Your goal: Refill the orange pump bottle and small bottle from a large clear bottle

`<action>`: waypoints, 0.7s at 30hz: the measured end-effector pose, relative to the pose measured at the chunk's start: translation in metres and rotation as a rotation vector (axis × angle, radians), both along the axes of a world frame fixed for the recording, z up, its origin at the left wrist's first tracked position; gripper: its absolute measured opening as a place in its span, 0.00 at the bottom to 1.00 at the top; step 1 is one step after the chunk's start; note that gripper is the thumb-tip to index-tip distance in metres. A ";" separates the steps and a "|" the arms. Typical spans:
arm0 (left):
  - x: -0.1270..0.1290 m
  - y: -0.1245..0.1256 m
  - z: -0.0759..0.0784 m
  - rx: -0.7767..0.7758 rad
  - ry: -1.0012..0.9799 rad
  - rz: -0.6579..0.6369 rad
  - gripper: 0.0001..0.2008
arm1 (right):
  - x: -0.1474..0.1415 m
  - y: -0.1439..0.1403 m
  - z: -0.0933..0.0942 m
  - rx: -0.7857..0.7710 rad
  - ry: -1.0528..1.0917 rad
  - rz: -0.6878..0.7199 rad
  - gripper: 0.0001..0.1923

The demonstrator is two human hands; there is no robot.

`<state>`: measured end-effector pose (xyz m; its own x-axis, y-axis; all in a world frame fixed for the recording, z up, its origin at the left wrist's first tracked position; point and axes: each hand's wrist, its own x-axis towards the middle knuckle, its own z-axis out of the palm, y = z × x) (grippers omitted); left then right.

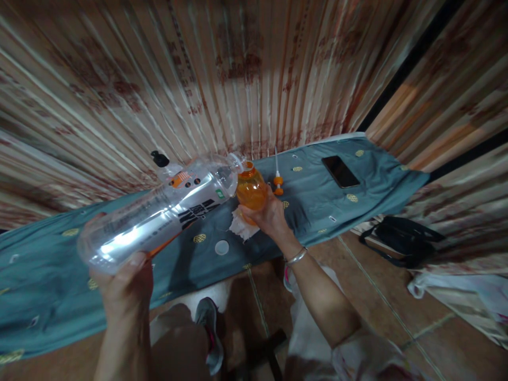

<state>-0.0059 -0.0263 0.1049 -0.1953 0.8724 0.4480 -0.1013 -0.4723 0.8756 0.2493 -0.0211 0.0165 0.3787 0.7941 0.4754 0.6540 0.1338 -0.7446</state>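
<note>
Two bottles meet mouth to mouth above the ironing board [47,275]: the left hand [125,288] grips the base of a large clear bottle [159,211], tipped over, while the right hand [268,214] clasps a small orange bottle [251,189] (its white cap [221,247] lies just below). A phone [340,171] rests well apart.

A large clear plastic bottle [159,211] lies tilted, its mouth touching the small orange bottle's [251,191] open top, which stands upright.
</note>
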 end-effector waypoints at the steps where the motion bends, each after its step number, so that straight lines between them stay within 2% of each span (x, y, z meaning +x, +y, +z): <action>1: 0.000 0.000 0.000 0.002 0.003 -0.003 0.20 | 0.000 0.000 0.000 -0.002 -0.004 0.000 0.34; 6: 0.000 0.001 0.000 0.009 0.008 -0.015 0.22 | 0.000 0.001 -0.002 -0.018 -0.026 -0.027 0.36; 11: 0.000 -0.001 0.001 -0.008 0.019 0.001 0.22 | 0.000 0.001 -0.001 -0.022 -0.055 -0.014 0.34; 18: -0.001 0.000 -0.001 0.008 0.030 -0.002 0.26 | -0.001 0.002 -0.003 -0.020 -0.044 -0.027 0.35; 21: -0.002 -0.001 -0.002 -0.003 0.015 -0.004 0.25 | -0.001 0.002 -0.005 -0.003 -0.050 -0.042 0.35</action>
